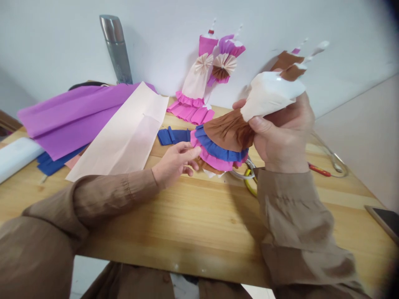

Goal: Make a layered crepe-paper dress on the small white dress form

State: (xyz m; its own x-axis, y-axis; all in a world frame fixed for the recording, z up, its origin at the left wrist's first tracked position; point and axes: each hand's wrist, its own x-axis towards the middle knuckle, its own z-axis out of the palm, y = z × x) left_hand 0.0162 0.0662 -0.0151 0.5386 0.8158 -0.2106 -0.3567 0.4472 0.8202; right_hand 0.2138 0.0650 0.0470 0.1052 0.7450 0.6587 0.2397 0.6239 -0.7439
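A paper dress [230, 128], with a white bodice and layered brown, blue and pink crepe-paper ruffles, hangs tilted above the table. My right hand [282, 139] is closed around its waist and white upper part, thumb in front. At the left edge of the skirt, my left hand [174, 164] pinches the pink ruffle between thumb and forefinger, its other fingers curled below. A pleated blue paper strip [174, 136] lies just behind that hand. Beneath the skirt, partly hidden, are scissors with yellow handles [250, 182] and a grey ring-shaped roll [238, 173].
Two finished-looking paper dresses [193, 83] [222, 62] lean on the wall, and another brown one [285, 60] stands at right. Purple paper [81, 110], a cream sheet [124, 128] and a metal bottle [116, 50] are left. A red-handled tool [319, 169] and phone [385, 220] lie right.
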